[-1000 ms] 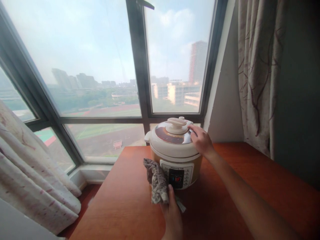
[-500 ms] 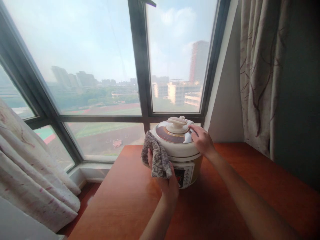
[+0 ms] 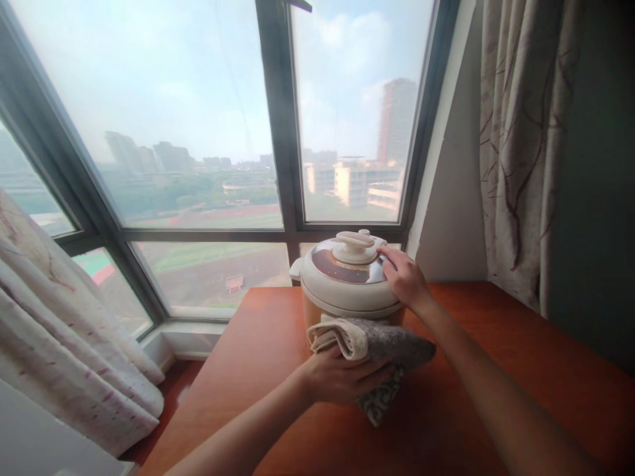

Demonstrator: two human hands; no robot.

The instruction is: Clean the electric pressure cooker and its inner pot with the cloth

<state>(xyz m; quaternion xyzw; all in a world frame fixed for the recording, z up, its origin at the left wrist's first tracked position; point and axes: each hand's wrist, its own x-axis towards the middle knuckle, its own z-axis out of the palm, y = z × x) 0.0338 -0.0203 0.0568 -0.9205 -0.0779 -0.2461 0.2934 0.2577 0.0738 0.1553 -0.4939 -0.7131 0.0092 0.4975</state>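
- A cream-coloured electric pressure cooker (image 3: 347, 291) stands a little below the middle of the frame, at the far end of a reddish-brown wooden table (image 3: 496, 370)
- Its lid (image 3: 347, 268) is on, with a brown ring on top and a cream knob in the centre
- The right hand (image 3: 404, 277) rests on the right side of the lid, palm down and fingers spread flat against it, closed around nothing
- A folded grey cloth (image 3: 377, 344) lies across the front of the cooker, just below the lid's rim, hiding the control panel; one end hangs down toward the table
- The left hand (image 3: 340, 377), at lower centre, grips the cloth from below, fingers curled around its folded edge and pressing it toward the cooker
- Behind the cooker a large window (image 3: 198, 132) with dark frames fills the upper left and centre, showing hazy sky and buildings
- A patterned curtain (image 3: 516, 145) hangs at the upper right; another pale curtain (image 3: 64, 344) bunches at the lower left
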